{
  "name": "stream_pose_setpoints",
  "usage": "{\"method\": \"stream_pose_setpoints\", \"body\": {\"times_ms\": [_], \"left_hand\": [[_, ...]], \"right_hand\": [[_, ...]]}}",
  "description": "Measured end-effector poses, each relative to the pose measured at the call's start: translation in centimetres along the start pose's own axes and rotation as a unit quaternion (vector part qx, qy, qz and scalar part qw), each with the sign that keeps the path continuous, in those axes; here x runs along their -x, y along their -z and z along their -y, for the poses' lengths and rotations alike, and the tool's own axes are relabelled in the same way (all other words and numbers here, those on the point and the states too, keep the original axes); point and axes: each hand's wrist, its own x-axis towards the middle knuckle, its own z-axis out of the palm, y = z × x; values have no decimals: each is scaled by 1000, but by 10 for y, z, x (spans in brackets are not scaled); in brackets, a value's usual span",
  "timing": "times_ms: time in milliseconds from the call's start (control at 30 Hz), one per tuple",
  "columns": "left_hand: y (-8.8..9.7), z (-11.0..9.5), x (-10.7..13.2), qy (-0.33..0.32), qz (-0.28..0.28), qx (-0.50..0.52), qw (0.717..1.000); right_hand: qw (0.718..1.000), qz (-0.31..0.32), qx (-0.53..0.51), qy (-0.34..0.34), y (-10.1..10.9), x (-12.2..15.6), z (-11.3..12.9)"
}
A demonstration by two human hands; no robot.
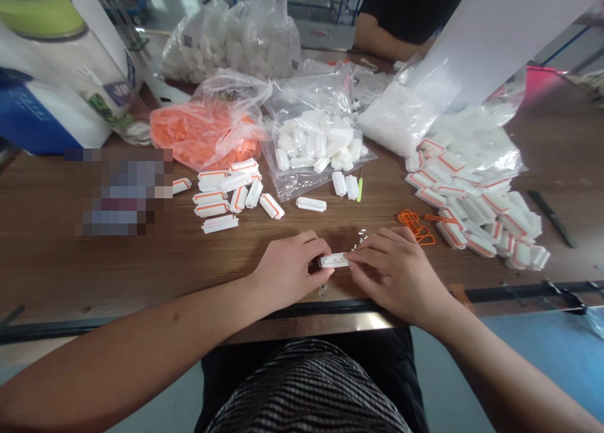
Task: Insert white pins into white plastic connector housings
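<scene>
A: Where to find the work?
B: Just below centre. See a white casing (334, 260), gripped at its left end by the left hand (293, 264), pinched at its right end by the right hand (395, 270).
A: How far along?
B: Looks unfinished, showing no orange trim. Count the orange-trimmed pile (480, 206) at right as probably done; can't tell for the smaller group (210, 197) left of centre.
A: Left over?
B: Plenty, judging by loose white bits (362, 233) near the right hand, orange frames (409, 221) right of centre, bagged orange parts (202, 134) upper left of centre, bagged white parts (321, 143) upper centre.
</scene>
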Motion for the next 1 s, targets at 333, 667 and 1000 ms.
{"method": "stream_pose_setpoints", "body": {"times_ms": [333, 667, 1000], "left_hand": [[2, 1, 0, -7, 5, 10, 1000], [2, 0, 1, -12, 8, 3, 1000], [2, 1, 0, -8, 9, 6, 1000]], "right_hand": [[987, -26, -37, -155, 7, 2, -45], [963, 32, 6, -267, -7, -18, -45], [934, 62, -81, -343, -6, -25, -51]]}}
